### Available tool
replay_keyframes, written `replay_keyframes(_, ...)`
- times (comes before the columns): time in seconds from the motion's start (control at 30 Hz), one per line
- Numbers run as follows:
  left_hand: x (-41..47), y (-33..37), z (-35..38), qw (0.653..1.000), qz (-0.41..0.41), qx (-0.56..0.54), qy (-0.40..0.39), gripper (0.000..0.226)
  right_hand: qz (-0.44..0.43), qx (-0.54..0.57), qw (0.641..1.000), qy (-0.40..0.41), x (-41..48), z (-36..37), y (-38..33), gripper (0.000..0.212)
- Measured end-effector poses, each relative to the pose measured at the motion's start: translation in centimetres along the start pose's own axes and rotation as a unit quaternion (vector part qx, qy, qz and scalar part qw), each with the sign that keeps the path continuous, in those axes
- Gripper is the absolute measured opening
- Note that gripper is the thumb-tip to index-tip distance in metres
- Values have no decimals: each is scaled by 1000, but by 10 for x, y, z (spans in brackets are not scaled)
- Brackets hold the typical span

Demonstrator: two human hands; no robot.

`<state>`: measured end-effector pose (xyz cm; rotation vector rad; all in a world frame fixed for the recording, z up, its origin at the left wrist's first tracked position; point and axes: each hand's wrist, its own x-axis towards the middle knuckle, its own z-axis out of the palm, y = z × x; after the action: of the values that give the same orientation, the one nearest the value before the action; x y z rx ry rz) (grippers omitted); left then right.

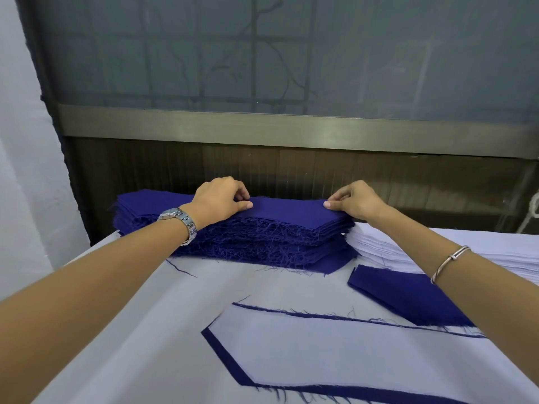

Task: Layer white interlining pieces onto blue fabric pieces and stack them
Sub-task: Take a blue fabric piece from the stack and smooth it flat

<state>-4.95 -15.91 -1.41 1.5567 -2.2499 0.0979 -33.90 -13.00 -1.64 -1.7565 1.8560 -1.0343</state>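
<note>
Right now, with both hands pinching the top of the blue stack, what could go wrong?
The frayed threads along the blue fabric stack look tangled, so the top blue piece may drag lower ones off. The left hand and right hand could each pinch two layers. The right forearm crosses the loose blue piece and might sweep it askew.
</note>
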Motion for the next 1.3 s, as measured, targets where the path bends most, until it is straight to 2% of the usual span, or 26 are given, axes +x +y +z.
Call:
replay_keyframes(0.1,0,0,-1,1000,1,-6,-8,32,-18,-22,1000,14,0,0,-2,11)
replay_keyframes(0.33,2,1,-4,1000,25,3,-16,39,-93,-98,989,67,-3,0,-1,23)
replay_keyframes(0.5,4,3,-3,997,40,-54,-48,45,-137,-99,979,113,-8,1,5,28)
replay_keyframes(0.7,9,7,-3,993,69,-54,-80,54,-180,-130,967,126,-11,2,9,10)
replay_keyframes(0.8,10,8,-1,992,72,-52,-85,54,-201,-159,958,130,-13,1,7,14)
replay_keyframes(0.93,13,5,0,992,79,-58,-85,54,-265,-232,925,139,-20,3,5,22)
replay_keyframes(1.03,15,1,3,992,77,-67,-73,56,-314,-245,901,171,-30,3,5,24)
replay_keyframes(1.2,14,-2,7,992,100,-63,-34,60,-427,-255,831,250,-42,0,7,7)
replay_keyframes(1.3,11,-5,6,991,133,-19,20,48,-475,-272,799,249,-47,0,10,2)
